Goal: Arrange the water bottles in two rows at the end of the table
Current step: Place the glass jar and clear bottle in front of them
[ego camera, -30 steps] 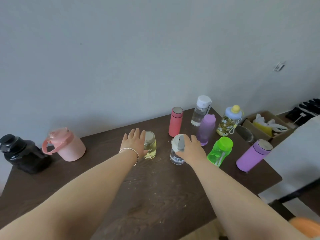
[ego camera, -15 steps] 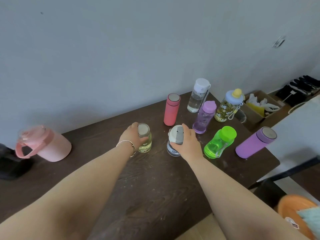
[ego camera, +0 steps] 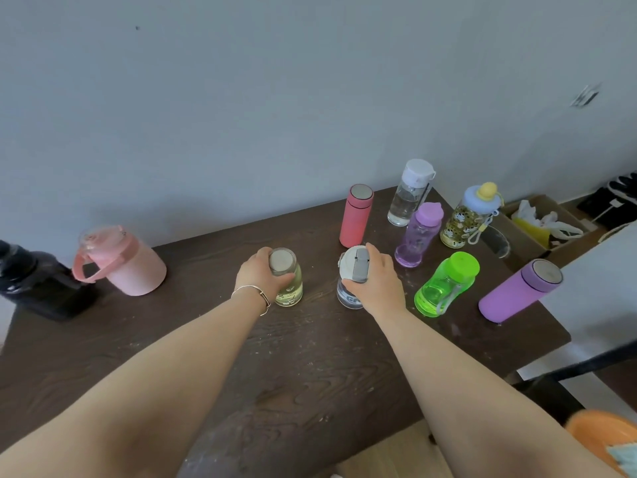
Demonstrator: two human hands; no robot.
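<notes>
My left hand (ego camera: 261, 274) is wrapped around a small yellowish glass bottle (ego camera: 289, 287) with a metal cap. My right hand (ego camera: 377, 281) grips a clear bottle with a white and grey flip lid (ego camera: 352, 270). Both stand on the dark wooden table (ego camera: 310, 357). Toward the right end stand a red flask (ego camera: 355, 215), a clear bottle with a white cap (ego camera: 409, 193), a translucent purple bottle (ego camera: 418, 234), a patterned bottle with a blue lid (ego camera: 467, 217), a green bottle (ego camera: 446, 283) and a purple flask (ego camera: 520, 290).
A pink jug with a handle (ego camera: 125, 262) and a black jug (ego camera: 32, 284) sit at the far left by the grey wall. Beyond the table's right end is a cardboard box (ego camera: 544, 222) with bags. An orange object (ego camera: 599, 432) shows at the lower right.
My left hand went from resting flat beside the yellowish bottle to closing around it. My right hand stayed on the flip-lid bottle. The camera view shifted slightly.
</notes>
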